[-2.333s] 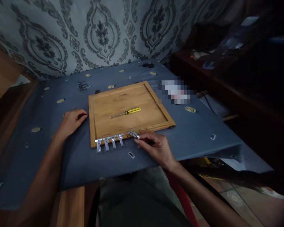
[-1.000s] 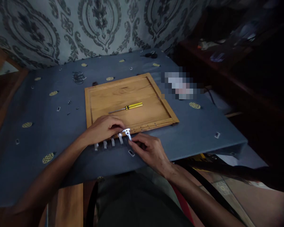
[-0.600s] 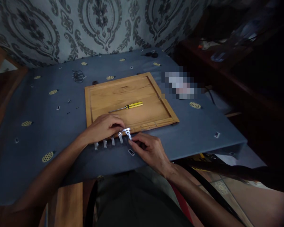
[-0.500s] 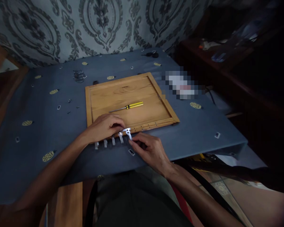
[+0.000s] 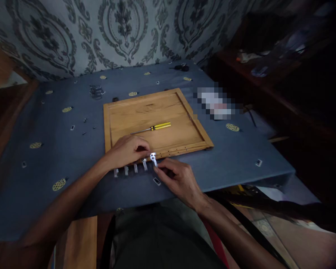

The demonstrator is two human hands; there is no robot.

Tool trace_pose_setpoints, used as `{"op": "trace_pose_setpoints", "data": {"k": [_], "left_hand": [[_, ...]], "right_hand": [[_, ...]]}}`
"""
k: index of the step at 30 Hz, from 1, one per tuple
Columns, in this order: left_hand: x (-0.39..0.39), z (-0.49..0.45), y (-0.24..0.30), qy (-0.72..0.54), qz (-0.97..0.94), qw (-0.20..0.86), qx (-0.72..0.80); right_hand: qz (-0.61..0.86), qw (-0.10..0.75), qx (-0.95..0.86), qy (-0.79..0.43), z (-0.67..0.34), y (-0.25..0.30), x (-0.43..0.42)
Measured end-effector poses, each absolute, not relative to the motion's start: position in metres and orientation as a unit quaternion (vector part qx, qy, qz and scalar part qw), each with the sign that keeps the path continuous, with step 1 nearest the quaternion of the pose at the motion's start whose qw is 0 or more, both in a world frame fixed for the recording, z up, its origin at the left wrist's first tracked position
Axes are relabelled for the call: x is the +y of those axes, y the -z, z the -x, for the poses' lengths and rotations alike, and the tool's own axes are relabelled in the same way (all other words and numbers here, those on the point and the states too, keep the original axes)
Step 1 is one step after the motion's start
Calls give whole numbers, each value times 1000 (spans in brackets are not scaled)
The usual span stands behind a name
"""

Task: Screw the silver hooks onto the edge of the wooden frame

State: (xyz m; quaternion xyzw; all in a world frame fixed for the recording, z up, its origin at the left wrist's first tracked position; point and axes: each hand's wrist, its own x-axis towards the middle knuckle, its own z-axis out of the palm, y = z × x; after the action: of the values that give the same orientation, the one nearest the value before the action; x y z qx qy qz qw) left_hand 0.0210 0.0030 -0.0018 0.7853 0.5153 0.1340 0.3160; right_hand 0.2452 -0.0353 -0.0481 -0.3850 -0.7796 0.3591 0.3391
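1. At the near edge of the wooden panel (image 5: 148, 110), the silver bracket (image 5: 153, 158) was pinched by its near end between the thumb and fingers of the right hand (image 5: 180, 179).
2. Its long axis was set across that edge; the narrow arm was pointed toward the viewer, slanted slightly right, and the wider, holed end was directed at the panel.
3. By the left hand (image 5: 128, 150), the far end was met with bent fingertips; whether it was gripped or merely steadied could not be told.
4. Just left, four similar brackets (image 5: 145, 165) were lined up along the edge, arms pointed nearward, partly covered.
5. On the panel, the screwdriver (image 5: 161, 126) was laid with its yellow handle rightward.
6. Farther left, small metal pieces (image 5: 85, 120) were scattered over the blue tablecloth (image 5: 238, 160).
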Motion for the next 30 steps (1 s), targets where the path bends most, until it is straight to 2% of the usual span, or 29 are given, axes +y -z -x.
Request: {"op": "trace_pose_setpoints", "data": {"k": [30], "left_hand": [[-1, -29, 3, -147, -776, 324, 521]], "right_hand": [[370, 345, -806, -307, -250, 46, -42]]}}
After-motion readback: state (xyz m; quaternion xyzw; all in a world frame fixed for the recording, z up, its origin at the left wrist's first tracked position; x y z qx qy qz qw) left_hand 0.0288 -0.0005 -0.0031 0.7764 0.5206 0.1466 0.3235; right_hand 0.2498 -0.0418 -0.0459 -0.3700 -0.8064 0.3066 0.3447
